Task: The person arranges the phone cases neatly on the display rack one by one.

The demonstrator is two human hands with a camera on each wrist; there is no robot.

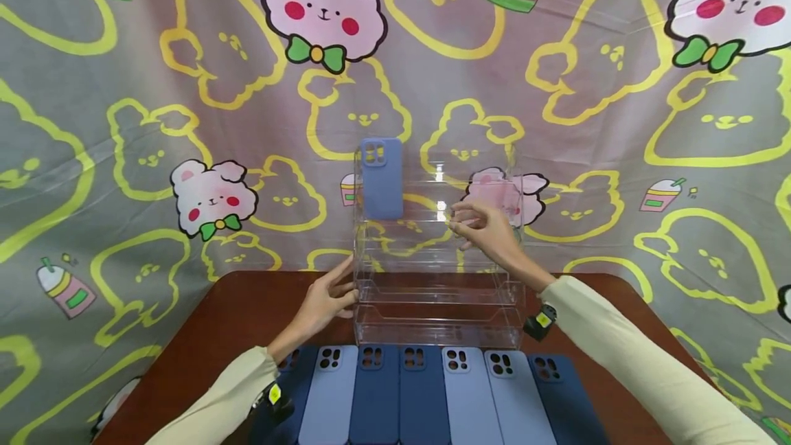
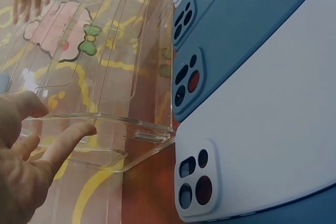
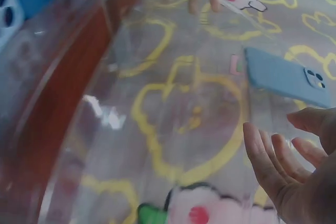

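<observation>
A clear tiered display rack (image 1: 439, 335) stands on the table. One light blue phone case (image 1: 383, 187) stands upright at the left of its upper tier; the right wrist view also shows this phone case (image 3: 281, 77). My left hand (image 1: 326, 299) touches the rack's left side with its fingers extended. In the left wrist view, that hand (image 2: 31, 156) lies along the clear edge. My right hand (image 1: 488, 229) is in front of the upper tiers, right of the case, fingers loosely bent. Nothing sits between the fingers of this hand (image 3: 294, 166) in the right wrist view.
Several phone cases lie in a row in front of the rack, among them a dark blue case (image 1: 374, 397) and a pale blue case (image 1: 472, 397). The brown table (image 1: 247, 301) has rounded back corners. Behind it hangs a patterned cloth (image 1: 432, 88).
</observation>
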